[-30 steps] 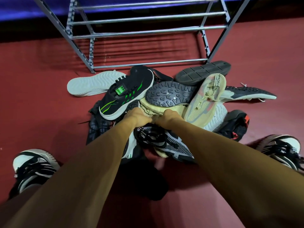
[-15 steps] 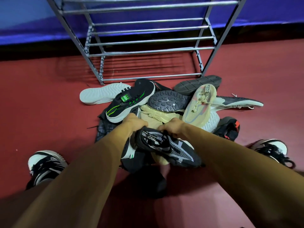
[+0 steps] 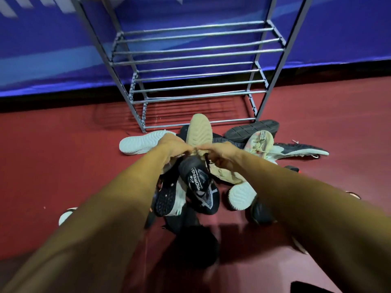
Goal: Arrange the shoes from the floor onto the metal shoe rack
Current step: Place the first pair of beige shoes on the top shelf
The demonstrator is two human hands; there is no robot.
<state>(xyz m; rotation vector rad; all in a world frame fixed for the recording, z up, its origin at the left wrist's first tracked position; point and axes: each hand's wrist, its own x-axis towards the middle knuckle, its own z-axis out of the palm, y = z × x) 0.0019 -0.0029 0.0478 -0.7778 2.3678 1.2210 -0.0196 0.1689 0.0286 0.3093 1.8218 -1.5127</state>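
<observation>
1. The fingers [image 3: 186,148] of the left hand [image 3: 172,144] are curled round the heel end of a beige shoe [image 3: 198,130], which is tipped up with its pale sole facing the camera.
2. The right hand [image 3: 221,152] meets the left, its fingers curled at the collar of a black shoe [image 3: 200,187]. This shoe hangs toe-down towards the near side, and the exact hold is hidden.
3. Both shoes are above a loose pile on the red floor [image 3: 63,155].
4. A white-soled shoe [image 3: 137,142] lies at the left of the pile, and a dark sole [image 3: 251,129] lies far right.
5. The metal shoe rack [image 3: 190,58] stands just beyond the pile, against a blue wall [image 3: 42,49], with no shoes on its bars.
</observation>
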